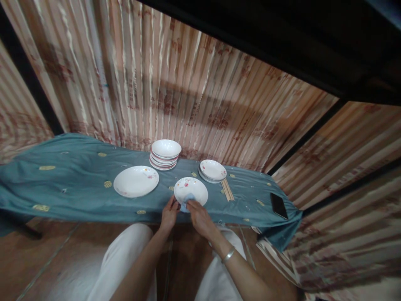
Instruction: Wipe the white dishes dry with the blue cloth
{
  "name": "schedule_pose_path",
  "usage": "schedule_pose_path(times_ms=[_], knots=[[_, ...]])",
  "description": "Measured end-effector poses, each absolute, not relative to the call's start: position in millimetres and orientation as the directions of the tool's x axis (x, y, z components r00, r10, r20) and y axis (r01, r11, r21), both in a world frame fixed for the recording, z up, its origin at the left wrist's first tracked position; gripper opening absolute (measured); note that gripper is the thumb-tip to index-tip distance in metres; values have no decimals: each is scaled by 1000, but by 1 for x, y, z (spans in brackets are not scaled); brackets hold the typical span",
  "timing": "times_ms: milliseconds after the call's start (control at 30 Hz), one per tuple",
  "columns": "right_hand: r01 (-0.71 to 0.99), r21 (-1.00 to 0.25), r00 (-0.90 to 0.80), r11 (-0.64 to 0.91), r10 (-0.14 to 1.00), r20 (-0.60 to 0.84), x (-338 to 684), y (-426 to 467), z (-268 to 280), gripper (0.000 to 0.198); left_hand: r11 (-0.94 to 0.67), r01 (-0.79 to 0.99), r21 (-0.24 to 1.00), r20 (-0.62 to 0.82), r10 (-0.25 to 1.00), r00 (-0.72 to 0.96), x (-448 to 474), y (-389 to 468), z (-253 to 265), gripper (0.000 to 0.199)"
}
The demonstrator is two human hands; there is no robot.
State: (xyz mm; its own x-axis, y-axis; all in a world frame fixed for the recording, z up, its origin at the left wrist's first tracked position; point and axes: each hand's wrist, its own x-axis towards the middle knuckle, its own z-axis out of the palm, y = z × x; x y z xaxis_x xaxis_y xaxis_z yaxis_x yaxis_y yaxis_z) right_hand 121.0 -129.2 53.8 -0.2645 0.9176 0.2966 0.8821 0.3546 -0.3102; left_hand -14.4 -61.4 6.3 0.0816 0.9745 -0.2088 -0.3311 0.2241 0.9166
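Observation:
A white plate with a red flower print (196, 188) lies in front of me near the table's front edge. My left hand (170, 212) grips its left rim, fingers closed on the edge. A light blue cloth (185, 204) is bunched against the plate's near side, partly hidden by my fingers. My right hand (198, 214) is closed on the cloth and presses it to the plate. To the left of this plate lies a large white oval plate (134, 182). Behind it to the right is a short stack of small flowered plates (213, 170).
A stack of white bowls (166, 149) stands at the back of the table. Wooden chopsticks (227, 190) lie beside the small plates. A black phone (278, 205) rests near the right end of the green tablecloth (81, 184). Pleated curtains (188, 96) hang behind, between dark posts.

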Motion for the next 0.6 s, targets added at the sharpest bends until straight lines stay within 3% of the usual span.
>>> schedule_pose_path(times_ms=[200,367,600], knots=[[899,-275,-227,340,901,370,152,-145,31,53,113,-285,952,-104,993,47,-8,-61,-6,66],[886,-402,-62,230,919,390,173,-143,9,52,153,-268,951,-158,987,2,-3,-57,-11,78],[825,-557,153,98,910,386,189,-121,-5,46,112,-229,967,-107,994,33,-1,-58,-17,88]])
